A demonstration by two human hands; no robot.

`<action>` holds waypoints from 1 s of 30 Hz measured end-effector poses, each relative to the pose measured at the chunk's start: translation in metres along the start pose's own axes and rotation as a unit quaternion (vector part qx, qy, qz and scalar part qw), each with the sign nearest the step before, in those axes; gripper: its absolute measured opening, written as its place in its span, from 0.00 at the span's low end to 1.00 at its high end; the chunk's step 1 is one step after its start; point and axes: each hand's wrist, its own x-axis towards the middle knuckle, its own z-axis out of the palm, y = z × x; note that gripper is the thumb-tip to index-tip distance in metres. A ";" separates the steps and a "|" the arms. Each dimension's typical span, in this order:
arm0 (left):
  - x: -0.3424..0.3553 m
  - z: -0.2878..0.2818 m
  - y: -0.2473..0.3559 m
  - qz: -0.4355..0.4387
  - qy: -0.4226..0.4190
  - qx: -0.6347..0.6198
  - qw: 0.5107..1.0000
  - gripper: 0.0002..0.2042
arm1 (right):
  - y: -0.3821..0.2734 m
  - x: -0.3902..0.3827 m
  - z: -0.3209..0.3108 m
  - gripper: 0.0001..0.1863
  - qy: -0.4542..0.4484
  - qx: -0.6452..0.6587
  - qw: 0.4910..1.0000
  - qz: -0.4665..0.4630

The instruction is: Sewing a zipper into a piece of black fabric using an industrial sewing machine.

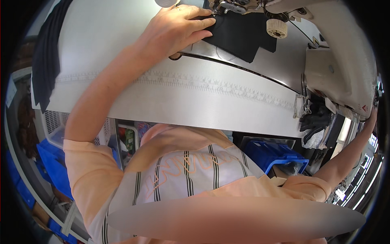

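A black piece of fabric (239, 34) lies on the metal bed of a sewing machine (339, 61), partly under its presser foot (215, 8). My left hand (176, 28) rests on the fabric's left edge, its fingers stretched out and their tips close beside the foot. Loose thread shows on and beside the cloth. On the far right, my right arm reaches up to the end of the machine, where my right hand (374, 113) is at its outer side. The fingers of that hand are hidden there, so what they touch does not show.
More dark fabric (49, 53) hangs over the table's left end. A printed ruler (195, 83) runs along the white tabletop (162, 105). Black-handled tools (315, 120) sit at the right. Below are a white basket (55, 124) and a blue bin (276, 154).
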 end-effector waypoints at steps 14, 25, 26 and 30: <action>-0.008 0.009 -0.008 -0.020 -0.011 0.022 0.999 0.14 | -0.165 -0.293 0.071 0.17 0.103 0.104 0.900 -0.410; -0.004 0.002 -0.001 -0.032 -0.004 0.008 0.999 0.14 | -0.214 -0.307 0.382 0.16 -0.194 0.010 0.960 -0.204; -0.005 0.002 -0.001 -0.037 -0.014 0.022 0.999 0.13 | -0.212 -0.301 0.388 0.16 -0.187 0.005 0.960 -0.207; -0.008 0.002 -0.005 -0.055 -0.034 -0.024 0.998 0.13 | -0.222 -0.295 0.346 0.16 -0.096 0.039 0.939 -0.329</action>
